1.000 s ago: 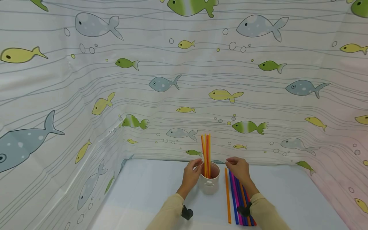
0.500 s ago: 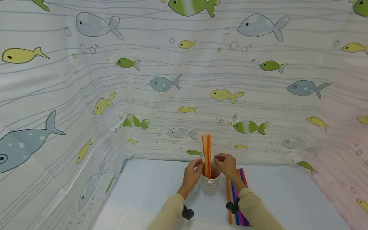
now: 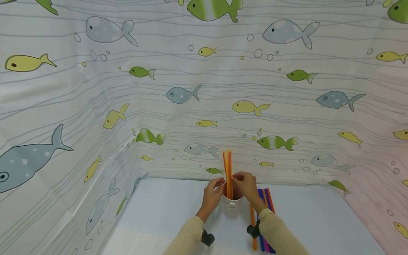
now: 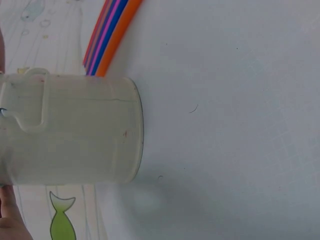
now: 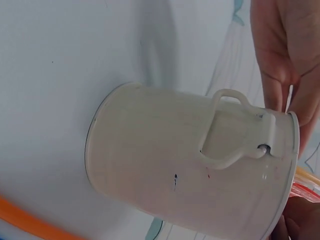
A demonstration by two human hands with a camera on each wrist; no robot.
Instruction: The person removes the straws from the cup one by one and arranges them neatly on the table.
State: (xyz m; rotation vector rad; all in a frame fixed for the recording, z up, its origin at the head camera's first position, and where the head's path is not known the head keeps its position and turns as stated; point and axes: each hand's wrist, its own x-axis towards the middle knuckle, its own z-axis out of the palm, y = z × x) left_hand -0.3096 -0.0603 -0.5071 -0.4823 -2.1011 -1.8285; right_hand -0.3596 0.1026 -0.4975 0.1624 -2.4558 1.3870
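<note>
A cream-coloured can (image 3: 231, 209) with a small wire handle stands upright on the table. Several long straws (image 3: 228, 170), orange, yellow and red, rise from it. My left hand (image 3: 211, 196) holds the can at its left rim; the right wrist view shows its fingers (image 5: 272, 97) reaching the rim. Over the opening's right side, my right hand (image 3: 246, 184) has its fingertips bent at the straws. Low in the right wrist view, its curled fingers (image 5: 300, 215) lie right beside red and yellow straws (image 5: 305, 190), partly hidden by the can.
More straws, orange, blue, magenta and red (image 3: 270, 200), lie side by side right of the can, partly under my right forearm. In the left wrist view an orange straw (image 4: 117, 42) borders that row. A fish-patterned curtain (image 3: 204, 106) encloses the white table (image 3: 165, 205).
My right hand has moved left from the far ends of the lying straws to the can. The standing straws have shifted slightly left. My left hand has stayed at the can.
</note>
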